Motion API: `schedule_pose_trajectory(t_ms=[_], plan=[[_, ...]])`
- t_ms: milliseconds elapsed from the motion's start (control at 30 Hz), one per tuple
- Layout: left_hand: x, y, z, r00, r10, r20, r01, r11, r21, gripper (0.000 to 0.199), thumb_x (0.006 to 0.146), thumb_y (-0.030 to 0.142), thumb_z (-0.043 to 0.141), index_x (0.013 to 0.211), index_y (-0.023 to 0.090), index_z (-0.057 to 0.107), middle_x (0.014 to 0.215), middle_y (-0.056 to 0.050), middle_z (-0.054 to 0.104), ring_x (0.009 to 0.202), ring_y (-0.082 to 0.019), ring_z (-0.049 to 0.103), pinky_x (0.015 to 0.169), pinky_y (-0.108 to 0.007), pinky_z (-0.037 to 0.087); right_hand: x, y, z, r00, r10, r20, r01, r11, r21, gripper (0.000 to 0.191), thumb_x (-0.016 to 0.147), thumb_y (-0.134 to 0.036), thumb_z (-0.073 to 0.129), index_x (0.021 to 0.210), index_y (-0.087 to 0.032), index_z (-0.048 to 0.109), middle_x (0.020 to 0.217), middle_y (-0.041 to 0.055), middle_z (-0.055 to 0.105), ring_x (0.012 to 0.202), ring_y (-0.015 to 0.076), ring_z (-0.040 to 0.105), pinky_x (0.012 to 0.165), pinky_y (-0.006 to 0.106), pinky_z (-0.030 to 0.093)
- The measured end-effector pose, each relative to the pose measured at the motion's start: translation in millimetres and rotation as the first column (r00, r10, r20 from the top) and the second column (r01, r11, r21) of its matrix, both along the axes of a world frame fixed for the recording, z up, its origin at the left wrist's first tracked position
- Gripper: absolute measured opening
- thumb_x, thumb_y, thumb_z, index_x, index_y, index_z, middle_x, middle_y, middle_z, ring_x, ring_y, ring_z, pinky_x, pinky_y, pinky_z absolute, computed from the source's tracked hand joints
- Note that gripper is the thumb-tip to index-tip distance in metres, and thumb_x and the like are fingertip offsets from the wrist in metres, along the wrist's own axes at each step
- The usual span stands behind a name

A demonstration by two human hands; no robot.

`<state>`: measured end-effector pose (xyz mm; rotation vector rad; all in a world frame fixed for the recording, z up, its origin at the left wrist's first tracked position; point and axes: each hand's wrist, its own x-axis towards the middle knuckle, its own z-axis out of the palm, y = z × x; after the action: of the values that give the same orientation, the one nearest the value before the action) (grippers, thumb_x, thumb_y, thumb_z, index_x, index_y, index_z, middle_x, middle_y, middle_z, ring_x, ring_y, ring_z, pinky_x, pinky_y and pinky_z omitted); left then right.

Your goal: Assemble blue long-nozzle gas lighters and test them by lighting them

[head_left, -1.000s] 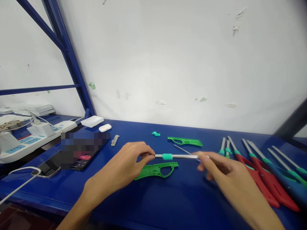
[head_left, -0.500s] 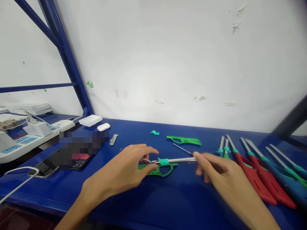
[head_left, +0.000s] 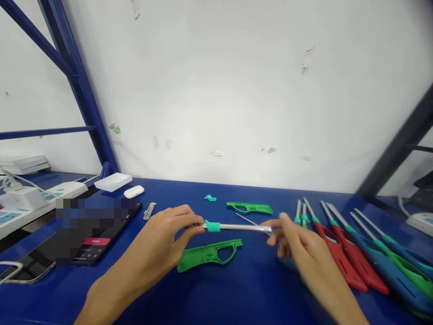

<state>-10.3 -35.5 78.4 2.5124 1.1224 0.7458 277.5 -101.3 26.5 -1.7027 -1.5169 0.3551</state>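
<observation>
My left hand (head_left: 162, 232) pinches the rear end of a metal lighter tube (head_left: 237, 227) with a teal collar (head_left: 213, 226), raised level above the table. My right hand (head_left: 294, 239) is at the slotted tip, its index finger against the tube. Its thumb is lifted clear, with the fingers loosely bent and apart. Below the tube lies a green lighter handle half (head_left: 206, 255), inner side up. Another green handle half (head_left: 252, 208) lies farther back. Just behind the tube a thin metal rod (head_left: 246, 219) rests on the table, its other end hidden by my right hand.
Several assembled lighters in red (head_left: 345, 265), blue and green stand to the right. A small teal part (head_left: 210, 198) and a clear part (head_left: 149, 211) lie toward the back. Phones (head_left: 101, 243), a white case (head_left: 134, 192) and a power strip (head_left: 64, 192) are on the left.
The lighter tube has been raised off the green handle half, which now lies uncovered below it. My right thumb has come up off the tube. The view has shifted slightly right.
</observation>
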Motion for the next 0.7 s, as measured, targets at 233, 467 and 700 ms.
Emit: schedule_pose_trajectory(t_ms=[233,467,700], plan=[[-9.7,0.6,4.0,0.98,0.09,0.177,-0.113,0.986,0.121,0.017,0.101,0.044,0.059,0.1,0.032,0.07,0.097,0.007,0.07,0.087,-0.015,0.064,0.079,-0.029,0.043,14.7,53.5,3.4,0.871,0.078,0.485,-0.052,0.996,-0.068,0.032,0.1,-0.037,0.062,0.128,-0.021,0.063,0.127,0.009,0.066,0.112,0.0239,0.065,0.097,0.048,0.054],[-5.9,-2.3,6.6,0.985,0.072,0.156,-0.081,0.995,0.053,0.017,0.102,0.045,0.057,0.102,0.034,0.07,0.098,0.008,0.072,0.089,-0.015,0.064,0.078,-0.027,0.045,33.0,116.7,7.1,0.713,0.323,0.622,-0.242,0.946,-0.214,0.032,0.099,-0.037,0.064,0.126,-0.019,0.063,0.127,0.0091,0.065,0.108,0.023,0.066,0.092,0.046,0.057],[-7.9,-9.8,12.3,0.991,0.104,0.084,-0.1,0.994,-0.051,0.022,0.101,0.05,0.056,0.099,0.034,0.072,0.1,0.007,0.074,0.096,-0.018,0.065,0.087,-0.029,0.045,38.8,101.7,19.4,0.764,0.236,0.601,-0.242,0.968,-0.072,0.037,0.1,-0.037,0.063,0.133,-0.021,0.059,0.128,0.0093,0.064,0.104,0.0217,0.067,0.089,0.044,0.058]])
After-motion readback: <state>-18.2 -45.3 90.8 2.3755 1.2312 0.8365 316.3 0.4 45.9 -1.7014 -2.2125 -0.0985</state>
